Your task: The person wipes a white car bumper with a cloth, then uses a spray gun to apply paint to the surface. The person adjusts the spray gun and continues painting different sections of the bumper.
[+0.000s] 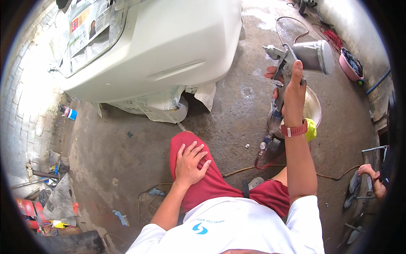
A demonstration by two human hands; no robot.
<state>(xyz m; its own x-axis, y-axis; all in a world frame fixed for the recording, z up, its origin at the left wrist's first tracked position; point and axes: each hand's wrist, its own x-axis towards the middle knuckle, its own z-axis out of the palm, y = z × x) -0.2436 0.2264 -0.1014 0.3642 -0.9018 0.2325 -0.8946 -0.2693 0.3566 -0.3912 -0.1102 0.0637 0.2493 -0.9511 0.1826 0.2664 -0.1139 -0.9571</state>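
Observation:
My right hand (294,93) is wrapped around the handle of a spray gun (275,53), raised at the right. The gun's grey metal cup (311,57) tilts out to the right, and its nozzle points left. A dark red air hose (259,164) hangs from fittings below the handle. My left hand (192,165) lies flat on my red-clad knee, fingers spread, holding nothing. Ahead of me is a cream-white vehicle bumper (169,55), apart from the gun. Newspaper (146,111) hangs below its edge, and more newspaper sheets (95,31) cover the panel above.
Behind my right forearm stand a pale basin (314,103) and a yellow-green cloth (311,130). A pink tub (347,70) with dark cloth sits by the right wall. Hoses (330,176) cross the floor. Another person's bare foot (365,169) shows at right. Clutter (61,199) lines the left.

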